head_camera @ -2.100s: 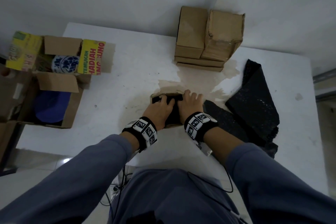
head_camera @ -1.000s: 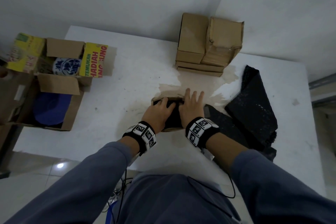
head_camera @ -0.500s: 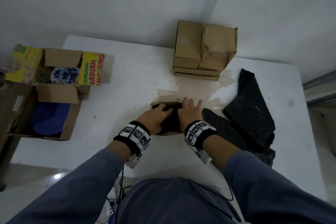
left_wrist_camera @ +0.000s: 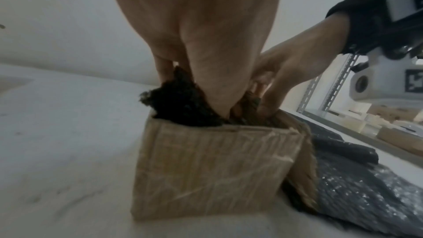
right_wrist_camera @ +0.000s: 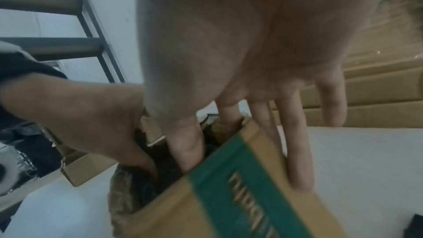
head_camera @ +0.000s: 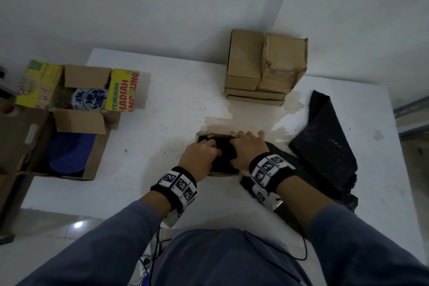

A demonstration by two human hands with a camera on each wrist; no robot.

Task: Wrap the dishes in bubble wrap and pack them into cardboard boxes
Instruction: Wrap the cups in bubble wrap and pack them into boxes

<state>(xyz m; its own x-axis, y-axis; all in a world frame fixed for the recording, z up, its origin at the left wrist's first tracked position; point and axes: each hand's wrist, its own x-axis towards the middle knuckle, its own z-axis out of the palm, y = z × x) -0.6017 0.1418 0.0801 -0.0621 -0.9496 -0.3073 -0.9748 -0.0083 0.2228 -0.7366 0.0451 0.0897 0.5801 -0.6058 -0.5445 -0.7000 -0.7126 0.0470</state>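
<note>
A small open cardboard box [head_camera: 222, 174] [left_wrist_camera: 206, 166] [right_wrist_camera: 228, 196] stands on the white table [head_camera: 162, 111] in front of me. A bundle in black bubble wrap [head_camera: 224, 151] [left_wrist_camera: 181, 108] [right_wrist_camera: 160, 160] fills it and sticks out at the top. My left hand [head_camera: 199, 158] [left_wrist_camera: 206, 42] [right_wrist_camera: 91, 115] has its fingers curled down into the box and pinches the wrap. My right hand [head_camera: 248, 148] [right_wrist_camera: 251, 61] [left_wrist_camera: 293, 61] lies over the box's right side. Its thumb and forefinger are inside on the wrap. Its other fingers lie straight along the outside wall. The dish itself is hidden.
Closed cardboard boxes [head_camera: 264, 69] are stacked at the back of the table. Loose black bubble wrap sheets [head_camera: 322, 146] lie to the right. At the left, open boxes hold a blue-and-white bowl [head_camera: 88, 98] and a blue plate [head_camera: 69, 151].
My left hand's fingers have curled deeper into the box on the black wrap and its wrist has shifted left. My right hand has stayed on the box's right side.
</note>
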